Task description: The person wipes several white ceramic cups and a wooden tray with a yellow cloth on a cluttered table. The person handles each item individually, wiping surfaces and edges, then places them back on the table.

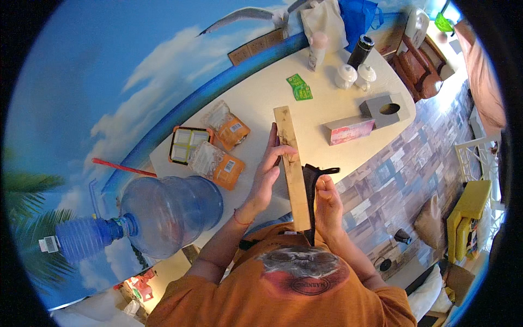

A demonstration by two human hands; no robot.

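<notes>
My left hand (pixel 268 171) grips a long, flat strip of pale wood (pixel 293 175) with dark markings near its upper end. A finger wraps over its face, and the strip stands nearly lengthwise in front of my body. Just right of the strip hangs a black cloth-like case (pixel 311 188) with a small loop at its top, partly hidden behind the wood. My right hand (pixel 329 202) is beside that case with its fingers curled and tips close together. Whether they pinch the case's edge cannot be seen clearly.
On the white table (pixel 261 122) are orange-and-white pouches (pixel 233 171), a divided box (pixel 188 143), green packets (pixel 300 88), lidded white cups (pixel 346 77), a black flask (pixel 360 51), a tissue box (pixel 382 111) and a pink-sided carton (pixel 351 130). A large blue water bottle (pixel 171 212) lies at left.
</notes>
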